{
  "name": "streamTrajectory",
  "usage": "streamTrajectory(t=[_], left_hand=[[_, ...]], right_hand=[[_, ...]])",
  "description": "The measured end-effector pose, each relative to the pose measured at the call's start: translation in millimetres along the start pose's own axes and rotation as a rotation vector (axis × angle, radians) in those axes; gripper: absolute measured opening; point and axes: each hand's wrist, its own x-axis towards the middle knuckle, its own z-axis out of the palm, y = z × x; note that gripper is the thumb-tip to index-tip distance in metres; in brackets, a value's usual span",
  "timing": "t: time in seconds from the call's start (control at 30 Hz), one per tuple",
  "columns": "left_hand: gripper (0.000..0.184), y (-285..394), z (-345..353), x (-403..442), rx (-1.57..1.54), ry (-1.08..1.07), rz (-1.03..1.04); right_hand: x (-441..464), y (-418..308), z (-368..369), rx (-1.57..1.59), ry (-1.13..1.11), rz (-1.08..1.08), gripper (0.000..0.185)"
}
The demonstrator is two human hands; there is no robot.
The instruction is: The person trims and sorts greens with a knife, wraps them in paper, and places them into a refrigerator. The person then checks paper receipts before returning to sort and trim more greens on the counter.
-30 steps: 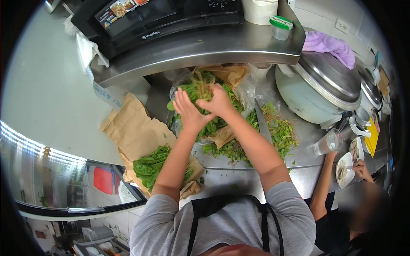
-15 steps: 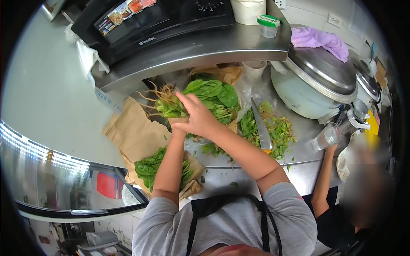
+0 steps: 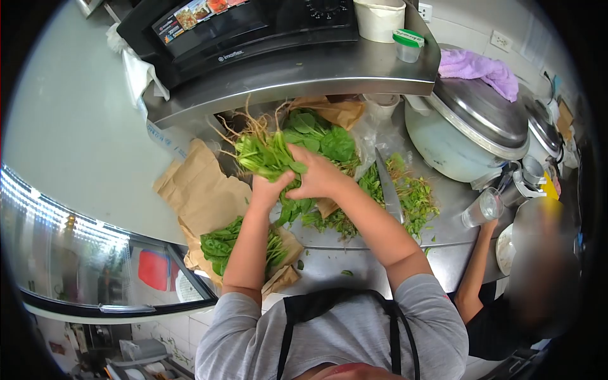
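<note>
Your left hand (image 3: 271, 189) and right hand (image 3: 316, 175) are both wrapped around a bunch of leafy greens (image 3: 263, 154), up over the table (image 3: 451, 212). The roots (image 3: 248, 130) point away from you. Your fingers are partly hidden, so I can't tell how hard you squeeze. Hold it softly so the leaves (image 3: 294, 209) don't squash. Keep the roots together, and mind the knife (image 3: 390, 190) beside your right forearm (image 3: 372, 218).

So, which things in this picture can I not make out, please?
All in the head view:
- Left hand: most fingers, hidden by the bunch.
- Knife: its handle, behind the right forearm.
- Pot: its inside, under the lid.
- Oven: its top, cut off by the upper edge.
- Tub: its writing, too small.
</note>
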Motion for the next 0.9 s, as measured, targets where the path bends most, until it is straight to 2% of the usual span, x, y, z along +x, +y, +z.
streamTrajectory(t=[0.07,0.13,0.17,0.23,0.27,0.3,0.4,0.47,0.5,0.6,0.77,0.87,0.9], left_hand=[[0.049,0.5,-1.3,-3.3,0.046,-0.104,-0.063],[0.051,6.8,3.9,-6.0,0.120,-0.172,-0.185],[0.050,9.8,8.2,-6.1,0.126,-0.178,-0.183],[0.048,16.0,18.1,-7.0,0.137,-0.200,-0.186],[0.052,18.0,23.2,-7.6,0.151,-0.227,-0.207],[0.056,19.5,27.7,-9.3,0.165,-0.257,-0.230],[0.066,23.0,41.2,-14.8,0.214,-0.386,-0.265],[0.072,27.4,55.1,-18.4,0.134,-0.458,-0.220],[0.080,30.4,58.5,-20.4,0.140,-0.510,-0.240],[0.080,22.8,58.0,-20.4,0.175,-0.665,-0.280],[0.060,24.5,72.9,-24.7,0.052,-0.535,-0.419],[0.049,6.0,74.8,-27.9,0.074,-0.498,-0.514],[0.046,-0.8,75.2,-28.8,0.090,-0.498,-0.541]], right_hand=[[-6.1,-3.7,-5.3,0.071,-0.079,0.065,0.095],[-14.0,-12.5,-11.8,0.117,-0.156,0.239,0.093],[-18.2,-15.2,-13.0,0.141,-0.193,0.327,0.092],[-32.3,-7.5,5.1,0.024,-0.087,0.304,0.092],[-38.1,-4.4,10.7,-0.040,-0.033,0.296,0.092],[-40.5,-6.0,7.3,-0.031,-0.113,0.285,0.095],[-66.5,3.7,27.4,-0.288,0.061,0.211,0.097],[-79.1,2.5,25.0,-0.193,0.052,0.275,0.099],[-85.3,1.8,24.9,-0.175,0.025,0.305,0.099],[-102.2,5.1,34.8,-0.176,0.034,0.326,0.100],[-112.5,-11.5,26.2,-0.237,0.108,0.391,0.102],[-120.7,-9.0,12.5,-0.134,-0.056,0.455,0.102],[-129.8,-2.8,8.9,-0.127,-0.044,0.453,0.100]])
